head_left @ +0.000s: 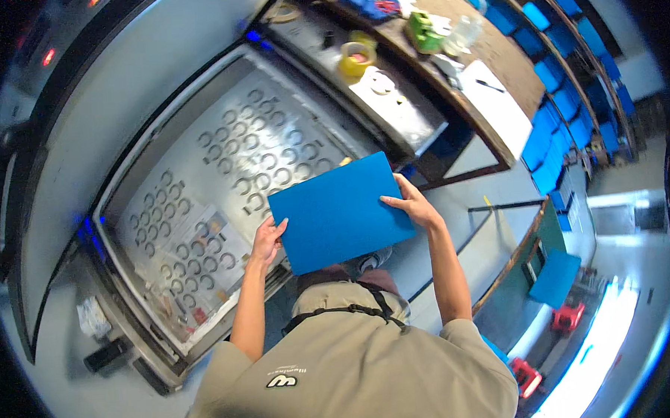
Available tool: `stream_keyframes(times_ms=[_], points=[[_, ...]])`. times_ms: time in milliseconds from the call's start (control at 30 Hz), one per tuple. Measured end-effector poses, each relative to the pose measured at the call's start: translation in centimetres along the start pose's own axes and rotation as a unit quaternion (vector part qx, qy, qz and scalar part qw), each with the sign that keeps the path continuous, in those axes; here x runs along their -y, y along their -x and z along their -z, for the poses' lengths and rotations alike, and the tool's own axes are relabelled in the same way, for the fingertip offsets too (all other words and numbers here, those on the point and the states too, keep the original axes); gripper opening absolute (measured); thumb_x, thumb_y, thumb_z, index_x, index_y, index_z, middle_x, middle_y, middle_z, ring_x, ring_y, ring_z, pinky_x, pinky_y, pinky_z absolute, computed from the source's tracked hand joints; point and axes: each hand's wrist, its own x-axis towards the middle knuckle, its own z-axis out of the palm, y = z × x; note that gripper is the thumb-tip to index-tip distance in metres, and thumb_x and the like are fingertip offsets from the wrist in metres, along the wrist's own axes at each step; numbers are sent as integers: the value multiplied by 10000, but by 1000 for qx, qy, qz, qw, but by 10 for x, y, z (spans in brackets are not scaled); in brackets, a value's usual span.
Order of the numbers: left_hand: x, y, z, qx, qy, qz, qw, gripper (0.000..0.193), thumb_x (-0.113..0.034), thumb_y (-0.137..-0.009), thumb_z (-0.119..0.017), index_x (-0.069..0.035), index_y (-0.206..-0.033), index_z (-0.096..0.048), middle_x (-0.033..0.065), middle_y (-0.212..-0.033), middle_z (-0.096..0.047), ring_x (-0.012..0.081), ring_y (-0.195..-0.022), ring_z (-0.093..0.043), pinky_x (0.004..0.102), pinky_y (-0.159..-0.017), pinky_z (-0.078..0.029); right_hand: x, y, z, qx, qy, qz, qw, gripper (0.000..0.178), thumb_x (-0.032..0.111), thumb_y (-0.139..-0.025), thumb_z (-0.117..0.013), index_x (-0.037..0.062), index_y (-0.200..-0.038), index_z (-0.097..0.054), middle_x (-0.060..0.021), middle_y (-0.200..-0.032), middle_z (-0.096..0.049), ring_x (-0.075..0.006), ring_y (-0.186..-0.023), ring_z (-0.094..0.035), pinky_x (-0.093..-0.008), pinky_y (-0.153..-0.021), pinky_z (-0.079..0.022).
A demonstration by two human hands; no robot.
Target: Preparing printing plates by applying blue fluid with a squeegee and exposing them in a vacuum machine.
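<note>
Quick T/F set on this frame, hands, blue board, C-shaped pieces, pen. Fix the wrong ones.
1. Both the left hand and the right hand hold the blue board. True.
2. The left hand grips the board's right edge. False: it grips the left edge; the right hand has the right.
3. Many C-shaped pieces lie in groups on the flat bed. True.
4. The pen is in the right hand. False: the dark pen lies on the white sheet.
</note>
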Motion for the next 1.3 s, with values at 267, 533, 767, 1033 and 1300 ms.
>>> stream_keyframes(times_ms=[267, 533, 767, 1033, 1300], points=[[38, -58, -195, 165, 101, -71, 979, 306, -63, -951, -589, -66, -1247, -513, 74, -1133, -662, 142, -1008, -640, 331, -908, -519, 16, 195, 112, 8, -323, 249, 913, 1391, 886, -581, -608, 105, -1566, -11, -184, -1562, -281, -345, -1393, -360, -512, -1136, -305], [157, -67, -511, 243, 9, 2, 970, 204, -172, -984, -600, -203, -1169, -521, -31, -971, -650, 52, -635, -550, 221, -504, -443, -92, 346, 174, -202, -362, 460, 786, 1136, 546, -756, -789, 88, -1553, -123, -90, -1608, -183, -266, -1480, -169, -459, -1189, -156], [275, -100, -632, 318, -232, 189, 900, 366, -339, -979, -603, -135, -1227, -429, 43, -866, -635, 194, -738, -700, 309, -626, -562, -160, 420, 328, -768, -104, 149, 614, 504, 163, -878, -726, -15, -1300, -518, -132, -1227, -625, -253, -1075, -601, -372, -955, -448], [268, -142, -550, 212, -405, 242, 856, 467, -400, -991, -554, -76, -1303, -427, 128, -908, -688, 216, -738, -700, 354, -647, -587, -145, 565, 497, -722, 311, -300, 540, 314, 156, -852, -682, -29, -1085, -582, -286, -993, -661, -468, -965, -635, -521, -809, -519], [258, -164, -403, -17, -569, 178, 803, 447, -397, -937, -630, -82, -1204, -458, 103, -714, -643, 203, -512, -620, 339, -444, -500, -200, 620, 596, -665, 382, -426, 479, 173, 103, -841, -643, 37, -985, -574, -219, -961, -688, -384, -920, -690, -466, -764, -580]])
